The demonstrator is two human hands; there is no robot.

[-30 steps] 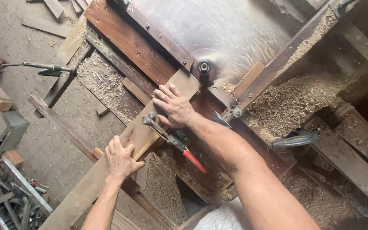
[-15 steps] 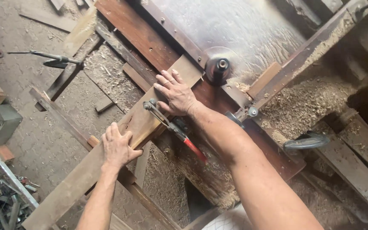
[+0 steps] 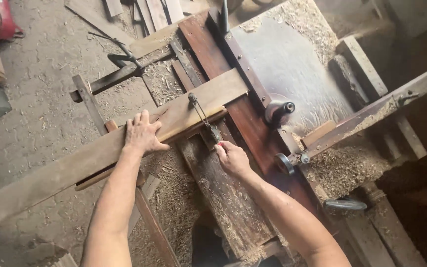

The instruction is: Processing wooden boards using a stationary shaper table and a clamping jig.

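1. The left hand (image 3: 142,132) lies flat, fingers spread, on the top face of a long, weathered brown wooden plank (image 3: 124,146). It presses down and grips nothing; the pressure seems meant to keep the board from lifting or twisting on its rest.

2. The plank runs from about 8 o'clock of the picture up toward 1 o'clock. Its near end stops against the reddish-brown wooden fence rail (image 3: 233,64) of a rough saw bench (image 3: 223,198).

3. The right hand (image 3: 231,158) is closed around the handle of a slim metal plier-like tool (image 3: 201,114). Only a speck of red handle shows at the fist. The tool's jaws lie on the plank at 11 o'clock from the hand, probably so they can catch the plank's edge.

4. At 3 o'clock from the tool stands a grey motor spindle with a black tip (image 3: 278,110). Behind it, toward 12 o'clock, is the dull grey metal table sheet (image 3: 292,64), dusted with pale sawdust (image 3: 347,165) that piles up at 4 o'clock.

5. A thin wooden batten (image 3: 90,104) props the frame at 9 o'clock of the left hand.

6. Compared with half a second ago, the right hand has left the plank's top, where it lay flat, and taken up the tool that rested beside it. The left hand has slid up the plank toward the fence. The view has also swung, so the plank lies flatter across the picture.
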